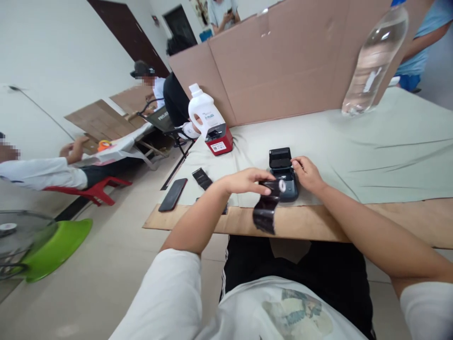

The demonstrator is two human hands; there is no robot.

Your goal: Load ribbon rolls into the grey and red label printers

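Note:
My left hand (pixel 252 181) is closed on a small roll of glossy black labels (pixel 264 212), whose white core end faces right and whose loose strip hangs over the table edge. Just beyond the roll stands a small black label printer (pixel 290 190) with its lid (pixel 280 157) raised. The roll hides part of the printer's front left. At the lid's right edge, the thumb and fingertips of my right hand (pixel 307 173) are pinched together on it. A black printed strip (pixel 202 178) and a dark phone (pixel 173 194) lie to the left.
A white jug (pixel 208 111) and a red-and-black box-shaped device (pixel 219 140) stand at the back left. A large clear bottle (pixel 375 61) stands back right, by a cardboard partition (pixel 283 61). Other people sit at a table on the left. Brown board (pixel 318 222) lines the front table edge.

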